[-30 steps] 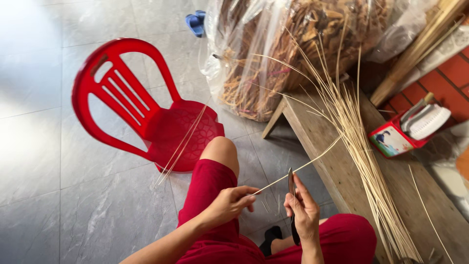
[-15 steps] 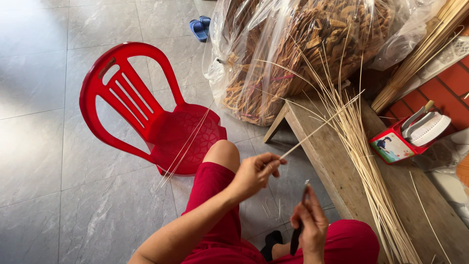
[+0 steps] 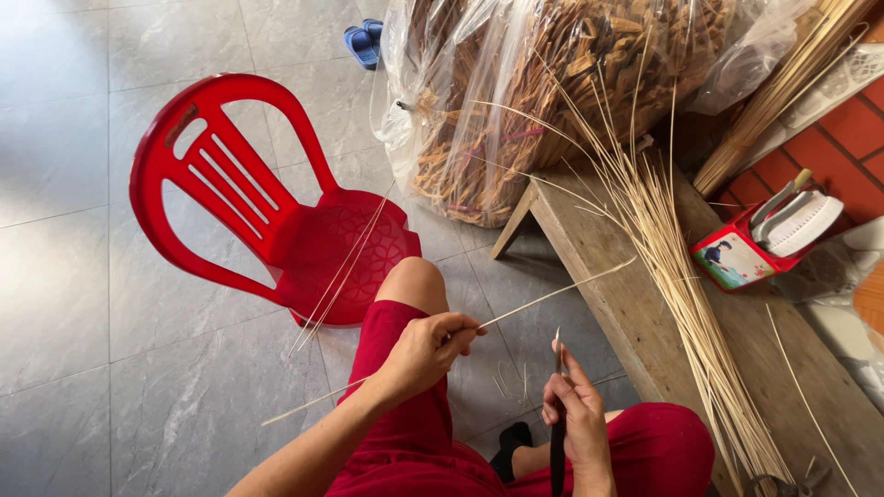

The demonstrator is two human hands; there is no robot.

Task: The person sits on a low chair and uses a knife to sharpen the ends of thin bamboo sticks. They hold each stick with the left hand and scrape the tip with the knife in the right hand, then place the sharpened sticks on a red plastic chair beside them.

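Our left hand (image 3: 425, 350) is closed in a pinch grip above the left knee, forearm extended forward. Our right hand (image 3: 575, 414) is closed, thumb upward, held upright between our thighs.

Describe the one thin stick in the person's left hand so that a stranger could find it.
Start at the red chair, then go to the left hand over the knee. The stick passes through its grip, unlike the bundle of sticks lying on the bench.
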